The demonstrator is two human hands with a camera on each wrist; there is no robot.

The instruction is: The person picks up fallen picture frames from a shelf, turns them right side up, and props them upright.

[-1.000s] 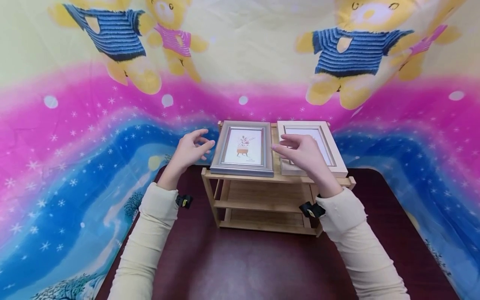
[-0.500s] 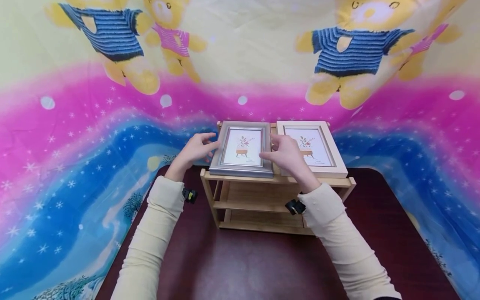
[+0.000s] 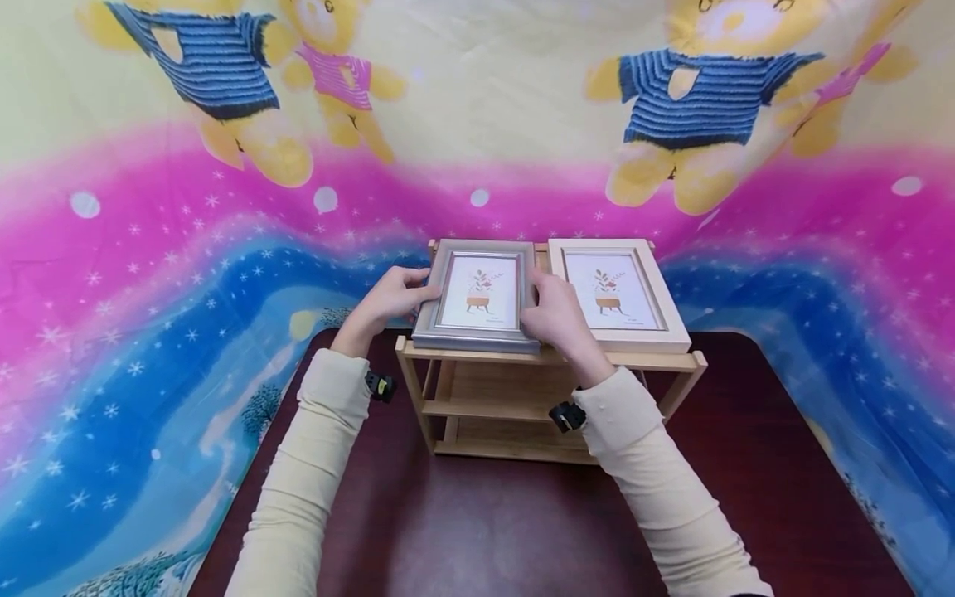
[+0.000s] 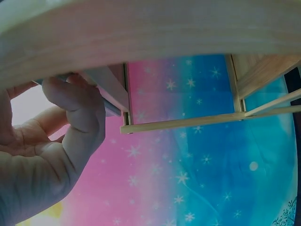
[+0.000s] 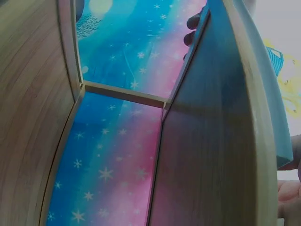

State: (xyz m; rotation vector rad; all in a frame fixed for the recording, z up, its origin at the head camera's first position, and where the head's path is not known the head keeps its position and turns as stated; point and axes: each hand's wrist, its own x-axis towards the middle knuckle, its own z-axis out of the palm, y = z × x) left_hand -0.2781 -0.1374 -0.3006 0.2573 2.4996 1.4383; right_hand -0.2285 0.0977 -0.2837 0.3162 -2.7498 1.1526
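I see the bare right hand (image 3: 554,311) filling the narrow gap between the silver-grey rectangular picture frame (image 3: 480,294) and the cream-white rectangular picture frame (image 3: 619,294). Passage: above both, or between the pale wooden rack's (image 3: 507,409) tiers.

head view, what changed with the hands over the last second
The right hand moved left, away from the white frame, and the left hand moved slightly right; each now grips the silver frame by the side edge nearest it. Both frames stay lying on top of the wooden rack.

2 picture frames (image 3: 480,290) (image 3: 615,290) top a wooden rack (image 3: 507,385); table (image 3: 485,522) beneath.
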